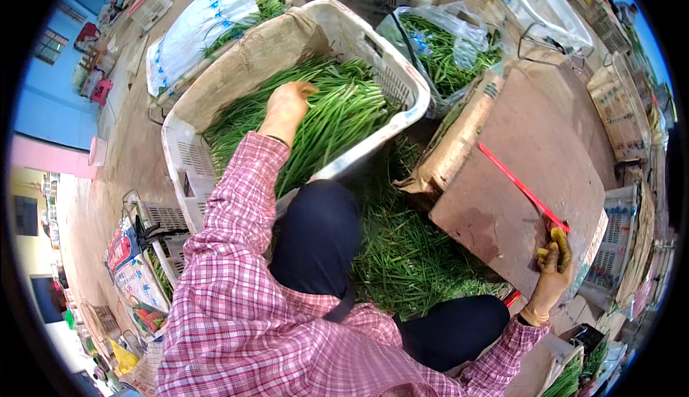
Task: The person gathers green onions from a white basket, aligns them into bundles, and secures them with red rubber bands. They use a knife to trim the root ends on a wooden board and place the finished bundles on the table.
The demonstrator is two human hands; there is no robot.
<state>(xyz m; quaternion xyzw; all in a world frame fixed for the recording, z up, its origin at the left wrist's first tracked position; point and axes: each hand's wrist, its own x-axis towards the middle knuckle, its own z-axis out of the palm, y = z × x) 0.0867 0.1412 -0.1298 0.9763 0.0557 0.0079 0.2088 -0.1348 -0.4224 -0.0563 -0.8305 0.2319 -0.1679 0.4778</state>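
Note:
My left hand, in a tan glove, lies on long green leafy stalks in a large white plastic crate lined with brown cloth or sacking. Its fingers bend over the stalks; whether they grip any cannot be told. At the right, my right hand, gloved with dark, yellowish-stained fingertips, is at the end of a red strip lying across a brown board. The strip's end is by the fingertips, and the hold on it is unclear.
Loose green cuttings cover the ground between my knees and the board. A clear plastic bag of greens stands beyond the crate. A white sack lies at the upper left, and an empty-looking white crate stands at the upper right.

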